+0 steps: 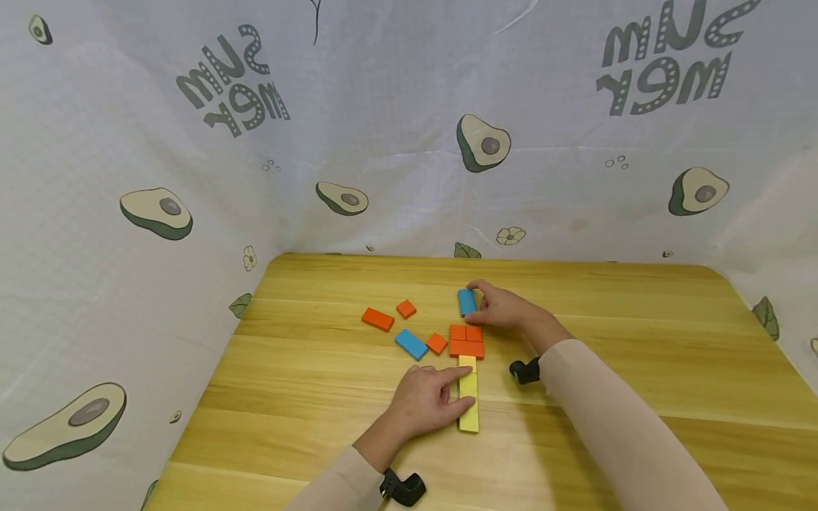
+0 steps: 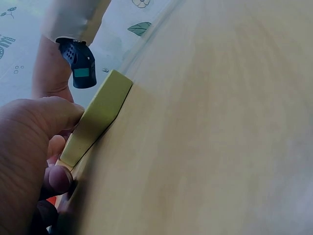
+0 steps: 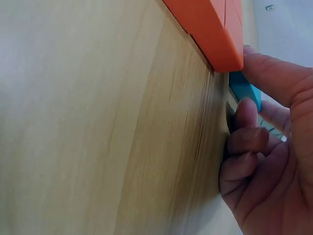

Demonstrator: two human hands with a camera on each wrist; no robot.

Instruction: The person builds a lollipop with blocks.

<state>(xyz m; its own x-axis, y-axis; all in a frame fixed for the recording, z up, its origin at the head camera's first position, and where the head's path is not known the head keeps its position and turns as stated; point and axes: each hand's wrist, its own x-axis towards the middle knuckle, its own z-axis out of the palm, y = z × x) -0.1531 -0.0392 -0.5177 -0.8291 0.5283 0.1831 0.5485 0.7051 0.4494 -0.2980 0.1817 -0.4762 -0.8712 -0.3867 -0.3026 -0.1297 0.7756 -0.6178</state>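
Note:
My right hand [image 1: 508, 306] pinches a blue rectangular block [image 1: 467, 303] lengthwise, index finger at its far end and thumb at its near end. In the right wrist view, part of that blue block [image 3: 243, 88] shows behind the thumb, the other fingers curled beneath. Just nearer lies a group of orange blocks [image 1: 466, 348], two small ones above a wider one. A yellow column of a small block [image 1: 467, 361] and a longer block [image 1: 469, 420] runs toward me from it. My left hand [image 1: 422, 401] rests its extended index finger and thumb on the yellow column.
Left of the orange group lie another blue block [image 1: 411, 344], a long orange block [image 1: 378, 319] and two small orange squares [image 1: 406, 309]. All are on a wooden table [image 1: 307, 411]. A white printed curtain [image 1: 396, 106] hangs behind and at the sides.

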